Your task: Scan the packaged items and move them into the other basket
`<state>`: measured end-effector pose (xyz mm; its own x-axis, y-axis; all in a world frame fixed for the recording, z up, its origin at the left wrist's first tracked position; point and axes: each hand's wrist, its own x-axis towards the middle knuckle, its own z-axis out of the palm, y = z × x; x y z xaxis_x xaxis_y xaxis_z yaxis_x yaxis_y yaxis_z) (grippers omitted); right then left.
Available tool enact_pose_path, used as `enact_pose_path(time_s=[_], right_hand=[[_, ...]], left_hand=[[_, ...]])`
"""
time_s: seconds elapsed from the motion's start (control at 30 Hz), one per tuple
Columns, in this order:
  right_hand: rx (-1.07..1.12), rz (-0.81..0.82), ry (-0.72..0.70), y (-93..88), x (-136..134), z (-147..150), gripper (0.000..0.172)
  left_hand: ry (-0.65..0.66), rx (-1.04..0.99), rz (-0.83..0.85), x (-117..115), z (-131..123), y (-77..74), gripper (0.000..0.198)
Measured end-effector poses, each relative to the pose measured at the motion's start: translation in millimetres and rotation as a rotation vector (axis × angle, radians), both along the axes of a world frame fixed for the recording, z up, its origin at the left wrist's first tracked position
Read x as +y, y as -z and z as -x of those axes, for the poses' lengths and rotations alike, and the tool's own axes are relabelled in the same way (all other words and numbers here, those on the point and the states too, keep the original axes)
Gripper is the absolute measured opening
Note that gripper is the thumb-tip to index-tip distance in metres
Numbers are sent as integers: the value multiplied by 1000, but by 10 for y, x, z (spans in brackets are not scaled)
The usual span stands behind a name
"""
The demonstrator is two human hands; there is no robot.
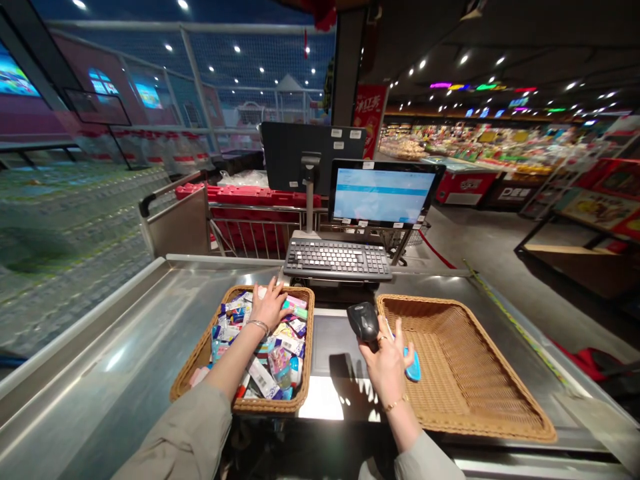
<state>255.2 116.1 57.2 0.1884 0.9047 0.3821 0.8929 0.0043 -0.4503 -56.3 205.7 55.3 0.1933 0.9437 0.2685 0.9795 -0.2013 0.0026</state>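
Note:
My left hand reaches into a wicker basket filled with several small colourful packaged items; its fingers lie spread on the items at the basket's far end. My right hand grips a black handheld barcode scanner and also has a small blue item against its fingers, just over the left rim of a second, empty wicker basket.
Behind the baskets, on the steel checkout counter, stand a keyboard, a lit touchscreen monitor and a customer display. A shopping cart with red crates stands beyond. Store aisles lie to the right.

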Motion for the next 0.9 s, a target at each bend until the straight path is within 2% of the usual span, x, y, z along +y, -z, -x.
enact_pose_path(time_s=[0.2, 0.3, 0.5, 0.7, 0.9], right_hand=[[-12, -10, 12, 62, 55, 3, 29], [-11, -31, 11, 104, 79, 8, 31], [-32, -66, -16, 147, 92, 14, 31], [-12, -69, -18, 126, 82, 17, 30], [-7, -68, -23, 69, 56, 21, 30]], left_hand=[[-8, 48, 11, 31, 37, 159, 44], [-22, 58, 19, 2, 33, 181, 43], [-41, 65, 75, -71, -14, 31, 40], [-70, 24, 160, -49, -13, -136, 35], [13, 17, 77, -53, 0, -190, 29]])
